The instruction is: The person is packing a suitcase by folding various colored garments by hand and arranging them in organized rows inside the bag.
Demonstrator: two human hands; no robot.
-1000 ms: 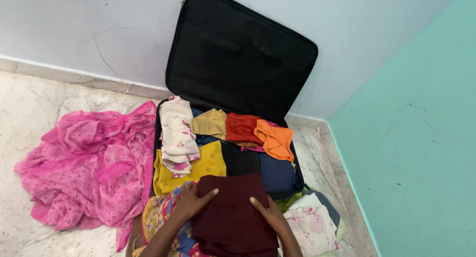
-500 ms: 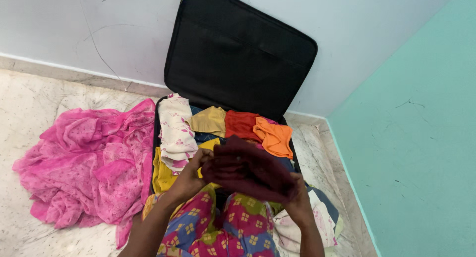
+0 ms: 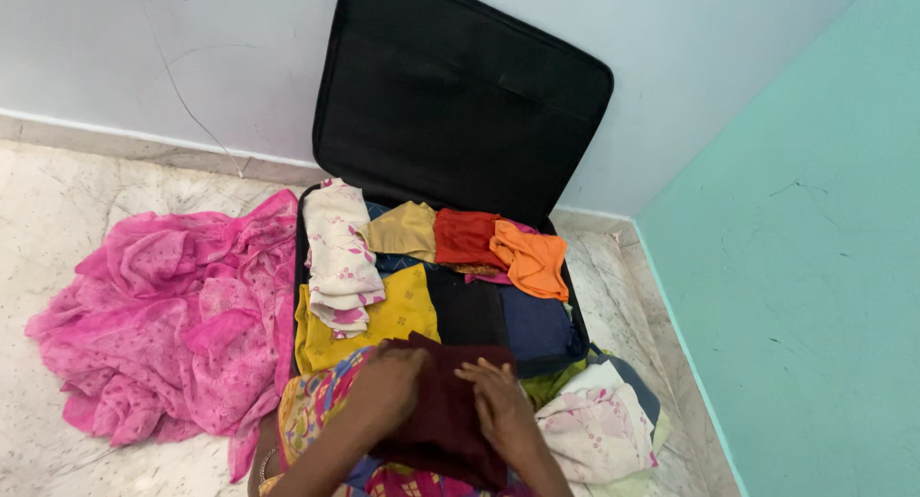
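1. Since half a second ago, I am seeing the maroon garment (image 3: 443, 406) coming down from mid-air above the suitcase; it is now lying across the lap, on the multicoloured patterned cloth (image 3: 311, 406), at the near edge of the frame.
2. My left hand (image 3: 391, 387) is pressing flat on the left part of the maroon garment, fingers spread and not clenched, grasping nothing that I can make out.
3. My right hand (image 3: 496, 409) is resting palm-down on the right part of the same garment, fingers extended toward the left hand, also not gripping.
4. I am looking at the open black suitcase (image 3: 462, 94) just beyond the hands, its lid leaning up against the far wall.
5. Inside it, folded clothes are lying side by side: a cream floral piece (image 3: 340, 253) on the left, a yellow piece (image 3: 402, 310) near it, a tan piece (image 3: 407, 231), a red piece (image 3: 465, 236) and an orange piece (image 3: 532, 259) toward the far right, with a dark blue piece (image 3: 537, 326) on the near right.
6. I am seeing a crumpled pink fabric (image 3: 168, 310) spreading over the marble floor (image 3: 57, 200) to the left of the suitcase.
7. I am noting a white floral cloth (image 3: 596, 430) lying just right of my right hand.
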